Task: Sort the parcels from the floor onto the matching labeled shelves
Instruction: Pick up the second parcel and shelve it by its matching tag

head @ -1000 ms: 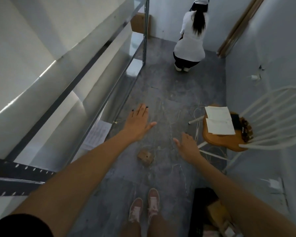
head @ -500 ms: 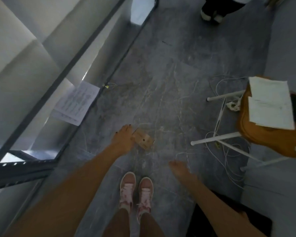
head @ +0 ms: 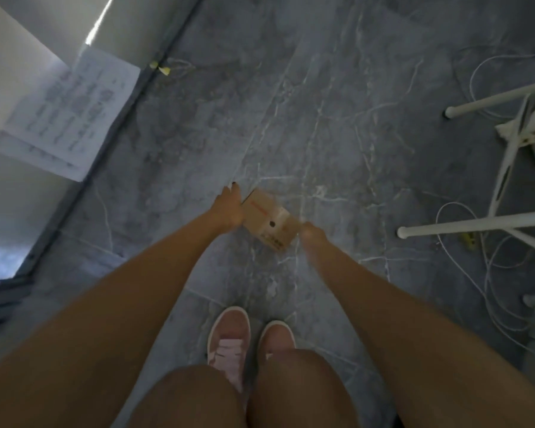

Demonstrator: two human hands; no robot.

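Head view: both hands (head: 229, 206) now touch the parcel (head: 270, 220).

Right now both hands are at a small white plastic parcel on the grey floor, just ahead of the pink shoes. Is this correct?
Not quite: the head view shows a brown cardboard parcel, not white plastic. The rest holds: left hand and right hand at its ends, on the grey floor, ahead of the pink shoes.
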